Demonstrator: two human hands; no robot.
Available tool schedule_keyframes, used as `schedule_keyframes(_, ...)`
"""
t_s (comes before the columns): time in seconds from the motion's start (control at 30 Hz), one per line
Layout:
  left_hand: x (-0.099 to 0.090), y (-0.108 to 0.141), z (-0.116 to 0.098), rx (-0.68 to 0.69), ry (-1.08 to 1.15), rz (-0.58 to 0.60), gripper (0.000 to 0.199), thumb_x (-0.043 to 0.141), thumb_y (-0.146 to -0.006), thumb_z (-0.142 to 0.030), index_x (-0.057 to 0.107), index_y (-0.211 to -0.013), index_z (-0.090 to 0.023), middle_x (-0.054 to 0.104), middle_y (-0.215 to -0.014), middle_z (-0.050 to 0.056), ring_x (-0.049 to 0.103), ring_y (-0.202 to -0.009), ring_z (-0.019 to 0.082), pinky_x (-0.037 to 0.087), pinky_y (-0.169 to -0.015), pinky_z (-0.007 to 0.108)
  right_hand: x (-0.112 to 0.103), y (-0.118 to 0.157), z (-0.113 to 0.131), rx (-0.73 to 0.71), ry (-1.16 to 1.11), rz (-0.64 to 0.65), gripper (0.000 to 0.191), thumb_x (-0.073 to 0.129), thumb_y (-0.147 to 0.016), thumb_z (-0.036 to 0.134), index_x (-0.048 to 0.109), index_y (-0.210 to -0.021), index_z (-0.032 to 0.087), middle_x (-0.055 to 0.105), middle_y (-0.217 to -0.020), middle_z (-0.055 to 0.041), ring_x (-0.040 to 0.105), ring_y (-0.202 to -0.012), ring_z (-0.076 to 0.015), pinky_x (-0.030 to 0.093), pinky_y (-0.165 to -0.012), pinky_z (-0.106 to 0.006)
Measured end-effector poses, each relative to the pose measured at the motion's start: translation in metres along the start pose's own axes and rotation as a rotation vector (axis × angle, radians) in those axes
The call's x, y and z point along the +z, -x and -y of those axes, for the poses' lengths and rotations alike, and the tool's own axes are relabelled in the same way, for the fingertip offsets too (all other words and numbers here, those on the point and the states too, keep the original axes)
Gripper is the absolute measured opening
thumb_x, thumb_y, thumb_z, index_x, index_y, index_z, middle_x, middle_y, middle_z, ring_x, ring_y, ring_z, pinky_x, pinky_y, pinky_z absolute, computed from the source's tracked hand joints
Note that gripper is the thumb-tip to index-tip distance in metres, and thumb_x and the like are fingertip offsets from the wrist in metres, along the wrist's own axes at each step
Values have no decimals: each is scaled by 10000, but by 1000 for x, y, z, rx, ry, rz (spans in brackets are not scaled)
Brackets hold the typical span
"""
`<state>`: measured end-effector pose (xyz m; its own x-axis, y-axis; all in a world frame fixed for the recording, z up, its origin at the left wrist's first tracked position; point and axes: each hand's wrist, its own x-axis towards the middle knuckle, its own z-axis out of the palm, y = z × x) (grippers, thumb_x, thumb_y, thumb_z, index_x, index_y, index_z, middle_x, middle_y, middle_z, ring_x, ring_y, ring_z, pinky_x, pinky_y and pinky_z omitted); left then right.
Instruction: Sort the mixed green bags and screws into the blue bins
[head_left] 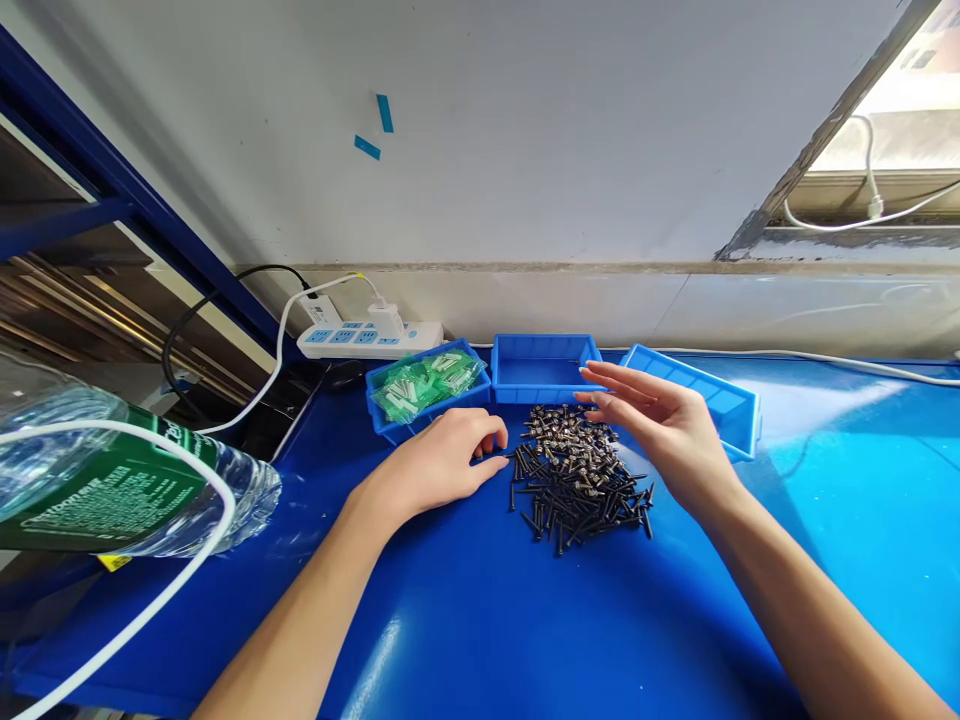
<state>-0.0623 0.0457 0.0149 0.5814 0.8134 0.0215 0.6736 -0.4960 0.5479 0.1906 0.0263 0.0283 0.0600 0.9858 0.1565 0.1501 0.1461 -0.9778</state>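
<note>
Two bare forearms reach forward over a blue tabletop (465, 630), its nearest stretch glossy with a streak of reflected light. At the left side, a clear bottle with a green label (142, 490) looms close to the camera, a white cable (228, 505) looping in front of it.

Farther in lies a loose pile of screws (581, 480), between the two hands: black shanks show mostly along the near side, silvery metal parts toward the middle and back. The left hand (454, 452) is low at the pile's left edge, fingers curled and thumb pointing toward the screws, the thumb tip just beside the outermost ones; whether anything is pinched under the curled fingers cannot be told. The right hand (670, 420) is open above the pile's back right part, fingers stretched leftward and thumb apart from them, with the screws below and to the left of its palm.

Behind the pile are three blue bins: the left bin (401, 432) holds green-tinted plastic bags (427, 385), the middle bin (541, 394) sits straight, and the right bin (739, 425) stands angled, partly covered by the right hand. Beyond them, a white power strip (364, 348) rests against the pale wall (562, 150), which bears two blue tape strips (385, 113).
</note>
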Motion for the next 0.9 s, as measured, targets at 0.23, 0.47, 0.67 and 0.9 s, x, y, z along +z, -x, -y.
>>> schedule_keyframes(0.23,0,-1,3,-20,-3,8,139,651,-924,-163,659,-787,-186,684,-843,25,631,-695,161,481,-631,260,2,-16,19,-39,80,89,296,809,-802,463,831,-947,206,838,-931,-91,795,-766,-235,668,-737,-378)
schedule_keyframes(0.47,2,-3,8,12,17,-61,70,680,-923,-165,701,-983,-196,698,-923,29,668,-790,180,529,-733,285,8,1,-3,-70,35,-15,256,788,-829,436,814,-932,204,810,-791,-68,732,-631,-189,633,-655,-348)
schedule_keyframes(0.67,6,-4,7,32,-18,-51,118,624,-933,-142,668,-838,-195,683,-890,30,657,-782,178,508,-694,275,5,7,-6,-69,40,10,234,779,-834,417,814,-929,207,802,-777,-60,720,-620,-186,625,-641,-347)
schedule_keyframes(0.9,-4,-3,0,56,39,-99,115,631,-928,-173,681,-827,-194,710,-828,19,648,-715,169,508,-671,283,6,8,-6,-63,58,41,241,764,-846,418,814,-943,202,794,-753,-56,724,-623,-191,629,-654,-349)
